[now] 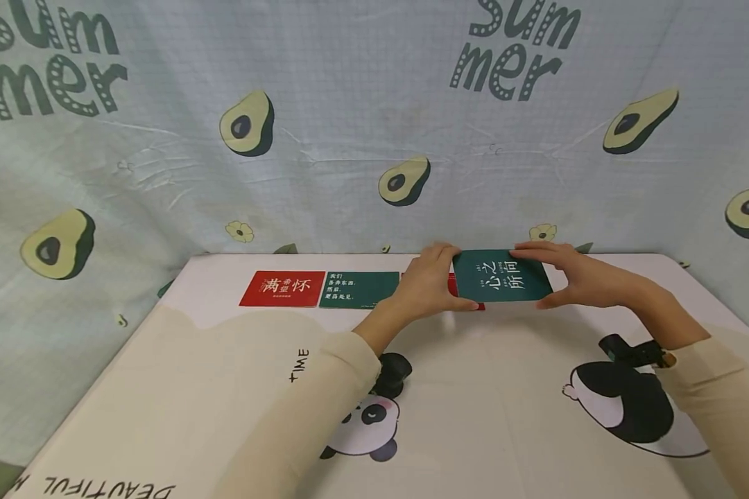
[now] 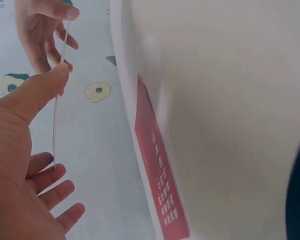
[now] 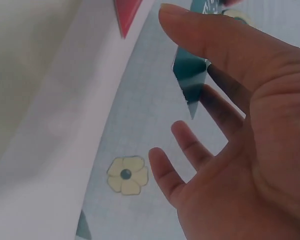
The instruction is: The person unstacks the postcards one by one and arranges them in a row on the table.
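Observation:
Both hands hold a dark green card (image 1: 499, 276) with white Chinese writing, raised above the back of the table. My left hand (image 1: 426, 284) pinches its left side, and my right hand (image 1: 583, 277) grips its right side, thumb at the lower edge and fingers at the upper. In the left wrist view the held card (image 2: 55, 125) shows nearly edge-on. Behind the left hand and the held card lies a red card (image 1: 452, 285), partly hidden. Left of it a green card (image 1: 358, 291) and another red card (image 1: 283, 287) lie flat in a row.
A pale cloth with printed pandas (image 1: 365, 426) and lettering (image 1: 109, 487) covers the table. Right behind the row of cards, a light blue curtain (image 1: 324, 229) printed with avocados and flowers hangs at the table's back edge.

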`<state>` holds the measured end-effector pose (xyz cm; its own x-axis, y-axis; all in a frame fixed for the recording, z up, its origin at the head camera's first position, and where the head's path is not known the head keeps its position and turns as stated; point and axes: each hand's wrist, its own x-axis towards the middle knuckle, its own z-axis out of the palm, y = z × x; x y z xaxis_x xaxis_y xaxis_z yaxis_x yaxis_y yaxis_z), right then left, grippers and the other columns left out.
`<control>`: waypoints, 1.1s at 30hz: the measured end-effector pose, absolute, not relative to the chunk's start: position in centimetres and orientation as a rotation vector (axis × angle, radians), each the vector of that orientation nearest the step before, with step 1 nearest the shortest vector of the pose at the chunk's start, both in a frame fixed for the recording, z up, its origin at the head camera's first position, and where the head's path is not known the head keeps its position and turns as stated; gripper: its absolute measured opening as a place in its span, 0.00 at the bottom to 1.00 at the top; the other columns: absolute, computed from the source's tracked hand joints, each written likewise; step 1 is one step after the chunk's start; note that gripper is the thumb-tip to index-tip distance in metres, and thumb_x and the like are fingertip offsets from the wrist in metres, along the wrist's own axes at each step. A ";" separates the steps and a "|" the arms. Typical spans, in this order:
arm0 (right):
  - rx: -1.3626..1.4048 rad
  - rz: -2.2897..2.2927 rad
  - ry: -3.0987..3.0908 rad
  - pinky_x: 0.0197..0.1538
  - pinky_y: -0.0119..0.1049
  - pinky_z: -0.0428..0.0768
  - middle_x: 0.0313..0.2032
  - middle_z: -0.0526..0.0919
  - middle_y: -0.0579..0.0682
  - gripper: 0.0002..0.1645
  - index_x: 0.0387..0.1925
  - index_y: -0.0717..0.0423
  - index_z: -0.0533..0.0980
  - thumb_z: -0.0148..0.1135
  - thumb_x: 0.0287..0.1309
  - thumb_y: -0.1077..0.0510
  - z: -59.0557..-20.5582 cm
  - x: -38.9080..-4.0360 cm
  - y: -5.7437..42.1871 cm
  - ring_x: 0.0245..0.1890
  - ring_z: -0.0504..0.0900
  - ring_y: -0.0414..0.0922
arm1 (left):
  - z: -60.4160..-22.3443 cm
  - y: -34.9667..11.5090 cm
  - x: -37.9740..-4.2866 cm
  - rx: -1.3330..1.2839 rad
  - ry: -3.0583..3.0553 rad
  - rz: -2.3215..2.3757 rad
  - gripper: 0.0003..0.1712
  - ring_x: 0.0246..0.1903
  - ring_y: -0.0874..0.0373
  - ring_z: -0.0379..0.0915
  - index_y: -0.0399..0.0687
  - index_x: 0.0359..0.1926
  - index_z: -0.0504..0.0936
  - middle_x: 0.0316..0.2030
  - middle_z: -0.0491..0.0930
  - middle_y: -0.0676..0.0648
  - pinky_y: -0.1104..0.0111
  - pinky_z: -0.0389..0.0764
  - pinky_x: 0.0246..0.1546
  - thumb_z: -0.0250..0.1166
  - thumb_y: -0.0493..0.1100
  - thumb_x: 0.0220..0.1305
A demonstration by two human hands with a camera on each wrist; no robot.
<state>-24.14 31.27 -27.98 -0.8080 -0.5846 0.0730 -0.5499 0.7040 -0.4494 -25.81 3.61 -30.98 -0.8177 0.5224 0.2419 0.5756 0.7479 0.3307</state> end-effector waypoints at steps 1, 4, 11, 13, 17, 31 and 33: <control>-0.947 -0.708 2.821 0.56 0.70 0.60 0.69 0.56 0.59 0.51 0.69 0.54 0.62 0.77 0.43 0.59 -28.0 -24.2 31.5 0.65 0.52 0.63 | -31.1 4.0 -25.9 -0.880 -2.817 -0.588 0.53 0.63 0.55 0.58 0.46 0.67 0.62 0.64 0.63 0.48 0.62 0.63 0.63 0.72 0.65 0.46; -0.921 -0.708 2.798 0.57 0.70 0.59 0.68 0.56 0.60 0.50 0.68 0.55 0.63 0.77 0.43 0.59 -28.3 -24.5 32.2 0.66 0.52 0.64 | -31.4 5.0 -26.1 -0.870 -2.839 -0.574 0.52 0.63 0.56 0.58 0.46 0.67 0.63 0.64 0.64 0.48 0.63 0.62 0.64 0.72 0.65 0.47; -0.775 -0.713 2.769 0.55 0.72 0.59 0.69 0.53 0.62 0.50 0.68 0.55 0.62 0.76 0.44 0.59 -29.0 -25.2 33.9 0.65 0.52 0.65 | -32.4 7.3 -26.8 -0.827 -2.887 -0.544 0.49 0.60 0.58 0.60 0.49 0.66 0.64 0.63 0.66 0.51 0.65 0.64 0.61 0.70 0.66 0.48; -0.734 -0.710 2.765 0.55 0.73 0.60 0.69 0.53 0.62 0.49 0.68 0.54 0.62 0.76 0.44 0.59 -29.2 -25.4 34.3 0.65 0.53 0.65 | -32.8 7.7 -27.1 -0.823 -2.898 -0.543 0.48 0.59 0.59 0.61 0.50 0.66 0.65 0.61 0.68 0.52 0.66 0.65 0.60 0.70 0.66 0.48; -0.679 -0.698 2.755 0.56 0.72 0.60 0.70 0.53 0.62 0.49 0.69 0.53 0.63 0.75 0.44 0.59 -29.8 -25.7 34.7 0.65 0.54 0.67 | -33.5 8.4 -27.5 -0.825 -2.921 -0.532 0.47 0.56 0.60 0.64 0.50 0.64 0.66 0.59 0.71 0.53 0.68 0.64 0.59 0.69 0.67 0.48; -0.569 -0.622 2.703 0.57 0.73 0.55 0.69 0.55 0.66 0.52 0.69 0.53 0.62 0.76 0.43 0.52 -31.3 -26.7 35.7 0.64 0.56 0.69 | -34.4 10.3 -28.2 -0.807 -3.060 -0.359 0.50 0.64 0.61 0.56 0.56 0.69 0.63 0.64 0.65 0.56 0.64 0.56 0.66 0.66 0.70 0.48; -0.546 -0.623 2.684 0.56 0.73 0.56 0.68 0.55 0.68 0.52 0.70 0.53 0.61 0.76 0.44 0.53 -31.5 -26.9 35.9 0.62 0.57 0.69 | -34.4 10.4 -28.2 -0.810 -3.071 -0.344 0.50 0.65 0.61 0.55 0.57 0.69 0.62 0.65 0.65 0.56 0.64 0.55 0.66 0.66 0.70 0.48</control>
<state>-26.90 35.87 -31.51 -0.8717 -0.4338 -0.2278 -0.2890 0.8308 -0.4757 -28.22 10.41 -34.39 -0.8701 0.4929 0.0033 0.4814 0.8484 0.2202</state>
